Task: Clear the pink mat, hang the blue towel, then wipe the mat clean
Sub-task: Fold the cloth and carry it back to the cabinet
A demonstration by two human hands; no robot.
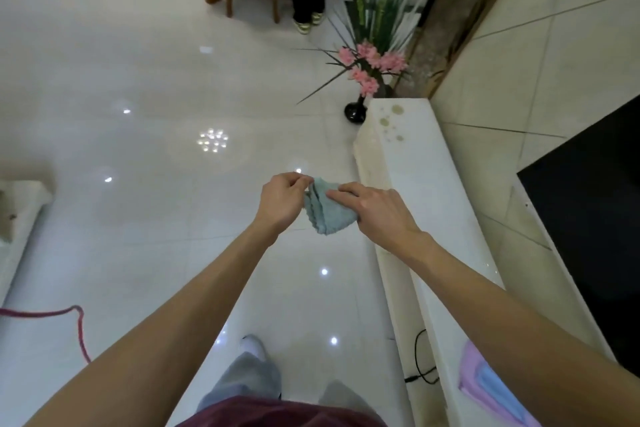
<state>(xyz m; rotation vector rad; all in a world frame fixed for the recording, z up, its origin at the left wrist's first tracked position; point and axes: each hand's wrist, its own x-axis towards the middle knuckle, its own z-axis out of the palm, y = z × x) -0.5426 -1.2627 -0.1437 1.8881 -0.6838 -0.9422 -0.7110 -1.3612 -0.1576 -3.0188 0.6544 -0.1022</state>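
One blue towel [329,206], folded small, hangs in the air above the white floor [138,80], pinched at its top edge by the left hand [282,199] and gripped along its side by the right hand [375,210], beside one white cabinet [415,163].

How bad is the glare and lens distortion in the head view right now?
Head view: bright ceiling-light spots glare across the glossy white tile floor; wide-angle bending curves the long white cabinet and forearms; both hands and the small light-blue folded cloth are evenly lit and reasonably sharp; the pink mat's corner is softly blurred.
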